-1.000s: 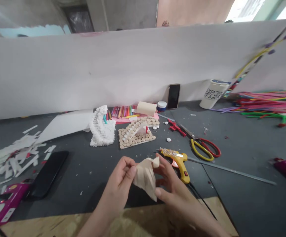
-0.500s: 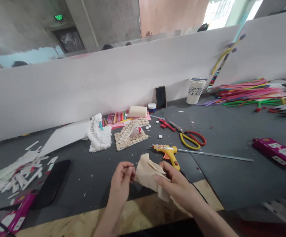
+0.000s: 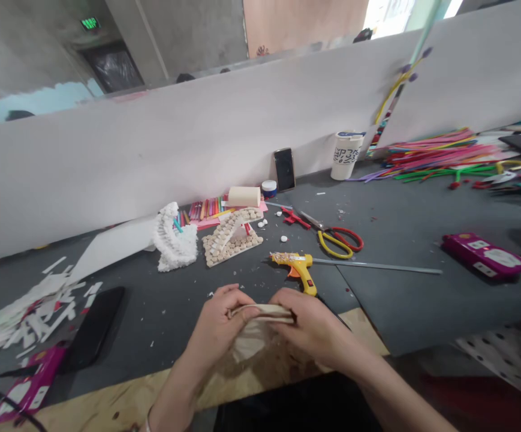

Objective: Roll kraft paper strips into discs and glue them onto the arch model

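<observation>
Between my two hands a piece of beige cloth (image 3: 253,337) is held by its upper edge, which looks folded, while the lower part hangs down. My left hand (image 3: 221,317) pinches the cloth's left end between thumb and fingers. At the other end, my right hand (image 3: 304,318) grips it in the same way. Just beyond my right hand lies a yellow glue gun (image 3: 297,265) with a long glue stick (image 3: 377,266) out of its back. Farther off are a small model covered in round wooden slices (image 3: 231,240) and a white, bumpy model (image 3: 175,243).
Red and yellow scissors (image 3: 339,240) lie beyond the glue gun. At left are paper scraps (image 3: 35,318), a black phone (image 3: 95,324) and a purple pack (image 3: 29,384). A second purple pack (image 3: 485,255), a white cup (image 3: 347,157) and pipe cleaners (image 3: 431,156) are at right.
My left hand, earlier beside the cloth with fingertips near its edge, now grips it. The cloth has been drawn lower and its top edge now runs level between both hands.
</observation>
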### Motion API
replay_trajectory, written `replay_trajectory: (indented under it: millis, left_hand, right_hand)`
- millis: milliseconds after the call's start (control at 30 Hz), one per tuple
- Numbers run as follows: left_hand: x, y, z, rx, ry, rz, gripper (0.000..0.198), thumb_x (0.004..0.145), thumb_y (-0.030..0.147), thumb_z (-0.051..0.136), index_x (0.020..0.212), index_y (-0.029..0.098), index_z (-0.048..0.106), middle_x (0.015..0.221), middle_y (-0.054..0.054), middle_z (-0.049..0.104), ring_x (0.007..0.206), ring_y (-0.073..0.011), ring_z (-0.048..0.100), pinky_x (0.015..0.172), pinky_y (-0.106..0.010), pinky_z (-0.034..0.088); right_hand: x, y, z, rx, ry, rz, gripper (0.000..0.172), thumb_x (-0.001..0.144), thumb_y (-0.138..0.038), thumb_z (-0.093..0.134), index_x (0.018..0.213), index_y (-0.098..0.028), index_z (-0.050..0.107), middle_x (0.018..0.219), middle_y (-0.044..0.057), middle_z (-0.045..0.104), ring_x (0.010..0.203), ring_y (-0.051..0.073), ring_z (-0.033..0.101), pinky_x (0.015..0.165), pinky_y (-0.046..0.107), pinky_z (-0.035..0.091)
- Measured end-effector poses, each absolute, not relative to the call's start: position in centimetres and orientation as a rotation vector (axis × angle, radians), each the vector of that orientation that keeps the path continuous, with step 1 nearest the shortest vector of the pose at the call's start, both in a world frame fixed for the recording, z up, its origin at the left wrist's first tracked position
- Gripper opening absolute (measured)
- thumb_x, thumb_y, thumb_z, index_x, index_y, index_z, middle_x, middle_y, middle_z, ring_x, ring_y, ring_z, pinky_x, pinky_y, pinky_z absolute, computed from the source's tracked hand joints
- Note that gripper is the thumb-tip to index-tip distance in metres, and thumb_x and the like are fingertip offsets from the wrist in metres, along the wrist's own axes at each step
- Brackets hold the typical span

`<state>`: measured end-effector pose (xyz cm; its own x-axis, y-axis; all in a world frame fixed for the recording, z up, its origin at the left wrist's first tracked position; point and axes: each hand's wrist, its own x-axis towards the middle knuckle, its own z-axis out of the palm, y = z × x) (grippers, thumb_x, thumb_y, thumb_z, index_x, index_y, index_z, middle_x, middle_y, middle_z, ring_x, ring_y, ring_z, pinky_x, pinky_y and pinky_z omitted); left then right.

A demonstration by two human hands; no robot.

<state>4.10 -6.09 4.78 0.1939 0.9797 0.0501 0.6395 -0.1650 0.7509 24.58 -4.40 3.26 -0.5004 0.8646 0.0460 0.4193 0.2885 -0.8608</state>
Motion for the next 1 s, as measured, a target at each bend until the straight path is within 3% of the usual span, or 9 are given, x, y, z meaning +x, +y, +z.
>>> replay_trajectory:
  millis: [67,133,233,300,400,500,600,800,1000]
  left_hand:
    - [3.9,-6.3,4.8,1.768,1.613,0.845,0.030,0.086,0.048,0.058,0.076,0.021,0.068,0.073,0.000,0.068,0.074,-0.0171,0.061,0.073,-0.027,0.046]
    - [3.9,-6.5,4.8,1.697,1.679,0.895,0.033,0.086,0.050,0.057,0.074,0.020,0.065,0.064,0.002,0.062,0.060,-0.0141,0.054,0.058,-0.023,0.040]
    - [4.6,-6.6,5.0,1.728,1.689,0.924,0.035,0.086,0.049,0.056,0.068,0.020,0.061,0.059,0.003,0.056,0.055,-0.0129,0.050,0.054,-0.022,0.036]
    - [5.1,-6.5,5.1,1.777,1.661,0.930,0.034,0.085,0.049,0.058,0.066,0.020,0.060,0.060,0.002,0.057,0.057,-0.0137,0.050,0.053,-0.022,0.035]
    - [5.3,-6.3,5.1,1.787,1.624,0.910,0.031,0.077,0.050,0.068,0.065,0.021,0.062,0.062,0.000,0.059,0.059,-0.0156,0.053,0.054,-0.023,0.037]
    - [4.7,-6.0,5.0,1.822,1.624,0.838,0.022,0.075,0.045,0.071,0.070,0.024,0.069,0.067,-0.001,0.065,0.064,-0.0176,0.057,0.058,-0.024,0.040]
    - [3.1,-5.4,4.8,1.925,1.661,0.790,0.017,0.081,0.040,0.065,0.076,0.027,0.074,0.076,-0.003,0.070,0.074,-0.0197,0.061,0.066,-0.025,0.044]
    - [-0.8,-4.6,3.9,1.644,2.151,1.017,0.030,0.086,0.049,0.056,0.091,0.024,0.071,0.080,-0.004,0.069,0.082,-0.0224,0.063,0.075,-0.029,0.045]
    - [1.2,-4.9,3.2,1.347,1.309,1.055,0.085,0.065,0.064,0.075,0.135,0.023,0.051,0.131,-0.016,0.059,0.121,-0.0316,0.055,0.101,-0.039,0.042]
  right_hand:
    - [25.6,-4.2,2.7,-1.172,-1.840,1.188,0.004,0.078,-0.019,0.059,0.076,-0.020,0.055,0.076,0.000,0.058,0.072,0.015,0.054,0.066,0.027,0.040]
    - [26.2,-4.1,2.4,-1.081,-1.670,1.339,0.021,0.077,-0.026,0.064,0.097,-0.021,0.061,0.097,0.004,0.065,0.089,0.018,0.060,0.080,0.030,0.046]
    - [25.8,-4.1,2.3,-0.931,-1.530,1.571,0.047,0.076,-0.033,0.069,0.121,-0.022,0.059,0.120,0.008,0.062,0.107,0.023,0.059,0.091,0.034,0.047]
    - [25.1,-4.1,2.4,-0.963,-1.371,1.629,0.055,0.075,-0.037,0.071,0.126,-0.021,0.056,0.111,0.007,0.063,0.098,0.021,0.060,0.083,0.032,0.049]
    - [24.4,-3.8,2.4,-1.031,-1.127,1.720,0.065,0.072,-0.044,0.076,0.129,-0.020,0.053,0.085,0.000,0.059,0.076,0.015,0.057,0.069,0.027,0.046]
    - [24.4,-3.6,2.3,-1.030,-1.199,1.822,0.037,0.074,-0.046,0.074,0.095,-0.017,0.066,0.074,-0.001,0.056,0.069,0.013,0.052,0.064,0.026,0.040]
    - [24.7,-3.5,2.1,-1.123,-1.355,1.646,0.030,0.077,-0.043,0.070,0.068,-0.017,0.058,0.065,-0.003,0.050,0.064,0.012,0.045,0.059,0.025,0.035]
    - [25.4,-3.0,2.0,-1.127,-1.238,1.481,0.024,0.083,-0.044,0.066,0.084,-0.020,0.063,0.076,-0.001,0.056,0.070,0.014,0.050,0.064,0.024,0.040]
    - [23.5,-2.8,2.2,-1.134,-1.182,1.530,0.029,0.086,-0.049,0.059,0.092,-0.021,0.062,0.086,0.003,0.062,0.080,0.017,0.056,0.071,0.027,0.046]
